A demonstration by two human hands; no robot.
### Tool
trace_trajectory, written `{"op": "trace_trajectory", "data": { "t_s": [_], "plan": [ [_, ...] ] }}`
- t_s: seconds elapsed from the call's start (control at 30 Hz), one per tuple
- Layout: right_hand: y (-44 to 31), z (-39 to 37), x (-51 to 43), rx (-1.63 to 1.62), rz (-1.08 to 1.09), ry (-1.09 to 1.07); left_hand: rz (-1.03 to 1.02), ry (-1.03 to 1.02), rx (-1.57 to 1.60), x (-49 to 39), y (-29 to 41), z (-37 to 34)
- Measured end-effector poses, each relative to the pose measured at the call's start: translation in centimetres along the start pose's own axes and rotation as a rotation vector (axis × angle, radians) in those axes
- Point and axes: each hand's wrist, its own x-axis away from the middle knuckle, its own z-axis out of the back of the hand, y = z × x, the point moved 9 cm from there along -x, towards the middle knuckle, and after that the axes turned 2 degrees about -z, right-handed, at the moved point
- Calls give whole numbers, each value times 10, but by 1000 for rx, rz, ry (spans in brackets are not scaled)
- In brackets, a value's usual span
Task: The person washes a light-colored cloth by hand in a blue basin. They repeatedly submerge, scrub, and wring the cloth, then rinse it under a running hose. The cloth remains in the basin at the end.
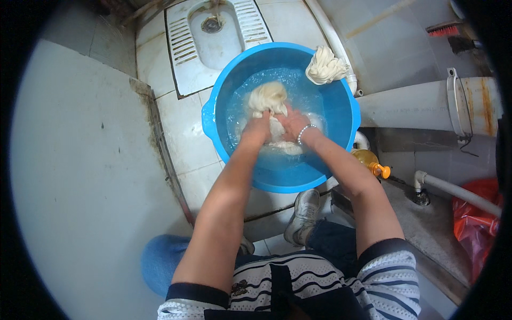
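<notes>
A large blue plastic basin with water in it stands before me on the tiled floor. In the water lies a wet cream-coloured cloth, bunched up at the far side of my hands and partly sunk around them. My left hand grips the cloth from the left, its fingertips hidden in the folds. From the right, my right hand, with a beaded bracelet at the wrist, holds the same cloth. A second cream cloth, wrung into a bundle, hangs on the basin's far right rim.
Behind the basin is a squat toilet. A white panel stands at my left. On the right are a thick white pipe, a bottle with an orange pump, a red plastic bag and a red-bristled brush.
</notes>
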Motion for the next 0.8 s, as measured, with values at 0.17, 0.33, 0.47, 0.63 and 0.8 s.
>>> {"op": "trace_trajectory", "data": {
  "t_s": [0.17, 0.33, 0.47, 0.63, 0.8],
  "plan": [
    [63, 10, -8, -336, -403, -80, 12, 40, 1210, -30, -43, 19],
    [-15, 112, 35, -722, -1, 202, 100, 198, 1998, -17, -20, 29],
    [-137, 152, 92, -295, 359, 234, -742, 323, 1078, 44, 46, 94],
    [-151, 167, 78, -378, 320, 658, -69, 10, 1932, 41, 43, 42],
    [-11, 141, 20, -493, -61, 822, -59, 142, 1938, 27, 46, 47]
  ]
}}
